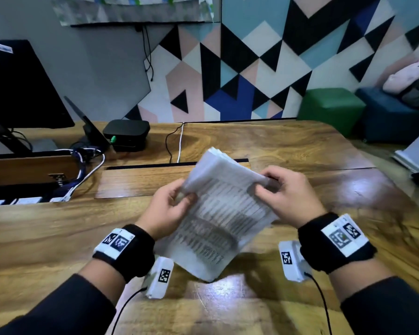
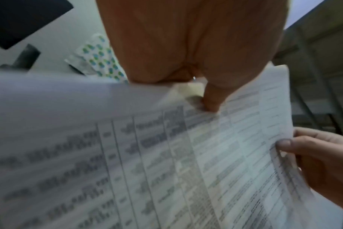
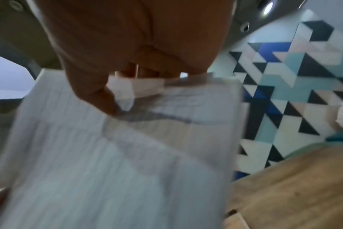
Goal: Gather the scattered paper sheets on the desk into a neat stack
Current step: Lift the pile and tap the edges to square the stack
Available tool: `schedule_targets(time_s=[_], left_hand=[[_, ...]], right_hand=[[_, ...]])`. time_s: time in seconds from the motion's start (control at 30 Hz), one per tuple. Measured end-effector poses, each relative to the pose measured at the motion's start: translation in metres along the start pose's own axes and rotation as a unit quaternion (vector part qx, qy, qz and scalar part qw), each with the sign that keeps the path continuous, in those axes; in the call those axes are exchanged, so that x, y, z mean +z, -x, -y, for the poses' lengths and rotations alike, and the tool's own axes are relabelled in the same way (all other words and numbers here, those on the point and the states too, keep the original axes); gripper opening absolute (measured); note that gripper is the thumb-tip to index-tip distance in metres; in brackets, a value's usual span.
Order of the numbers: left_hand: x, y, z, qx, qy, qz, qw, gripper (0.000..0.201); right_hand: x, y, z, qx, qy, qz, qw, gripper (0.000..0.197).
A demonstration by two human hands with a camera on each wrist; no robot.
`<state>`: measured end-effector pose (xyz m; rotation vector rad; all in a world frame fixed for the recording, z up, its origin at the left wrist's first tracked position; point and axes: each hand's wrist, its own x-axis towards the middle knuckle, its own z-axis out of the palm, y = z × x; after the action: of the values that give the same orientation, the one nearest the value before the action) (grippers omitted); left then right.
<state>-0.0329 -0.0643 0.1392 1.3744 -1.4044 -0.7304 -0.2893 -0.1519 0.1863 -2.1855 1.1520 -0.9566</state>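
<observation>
A bundle of printed paper sheets (image 1: 218,213) with table lines stands tilted over the middle of the wooden desk (image 1: 58,238), its lowest corner touching the desk or just above it. My left hand (image 1: 169,206) grips the bundle's left edge, thumb on the printed face. My right hand (image 1: 286,189) pinches the right edge near the top. In the left wrist view the sheets (image 2: 166,162) fill the frame, with my left hand (image 2: 211,102) on them and the right hand (image 2: 313,158) pinching the far edge. The right wrist view shows blurred paper (image 3: 117,155) under my right hand (image 3: 116,99).
A black monitor (image 1: 17,88), a black box (image 1: 126,134) and tangled cables (image 1: 87,160) sit at the desk's back left. A cable slot (image 1: 155,166) runs behind the sheets. Green (image 1: 329,105) and blue (image 1: 392,114) stools stand beyond the right edge.
</observation>
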Motion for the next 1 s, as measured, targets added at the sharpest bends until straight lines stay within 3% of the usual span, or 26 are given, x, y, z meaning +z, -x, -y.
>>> schedule_targets(time_s=[0.1, 0.23, 0.27, 0.37, 0.43, 0.57, 0.83, 0.9, 1.0], left_hand=[[0.001, 0.008, 0.005, -0.023, 0.082, -0.075, 0.994, 0.020], [0.003, 0.015, 0.006, -0.029, 0.124, -0.145, 0.981, 0.016], [0.006, 0.016, 0.004, -0.021, 0.135, -0.164, 0.977, 0.018], [0.017, 0.021, -0.005, -0.002, 0.165, -0.222, 0.961, 0.025], [0.024, 0.029, -0.004, -0.001, 0.187, -0.249, 0.950, 0.025], [0.029, 0.048, 0.018, -0.026, 0.206, -0.280, 0.937, 0.020], [0.011, 0.028, 0.010, -0.013, 0.239, -0.242, 0.940, 0.029], [0.019, 0.023, -0.003, -0.027, 0.226, -0.240, 0.944, 0.021], [0.030, 0.020, -0.010, -0.037, 0.222, -0.240, 0.944, 0.034]], right_hand=[[-0.012, -0.006, -0.016, 0.068, -0.110, 0.001, 0.992, 0.013], [0.007, -0.004, -0.019, 0.161, -0.409, 0.000, 0.898, 0.031], [0.014, -0.003, -0.015, 0.169, -0.419, -0.008, 0.892, 0.032], [0.026, 0.003, 0.002, 0.147, -0.352, -0.076, 0.921, 0.032], [0.033, 0.013, 0.007, 0.129, -0.344, -0.116, 0.923, 0.030], [0.054, 0.043, -0.002, 0.138, -0.315, -0.111, 0.932, 0.032], [0.039, 0.026, -0.002, 0.111, -0.378, -0.097, 0.914, 0.033], [0.042, 0.023, -0.004, 0.113, -0.371, -0.095, 0.917, 0.029], [0.048, 0.019, -0.006, 0.136, -0.350, -0.110, 0.920, 0.032]])
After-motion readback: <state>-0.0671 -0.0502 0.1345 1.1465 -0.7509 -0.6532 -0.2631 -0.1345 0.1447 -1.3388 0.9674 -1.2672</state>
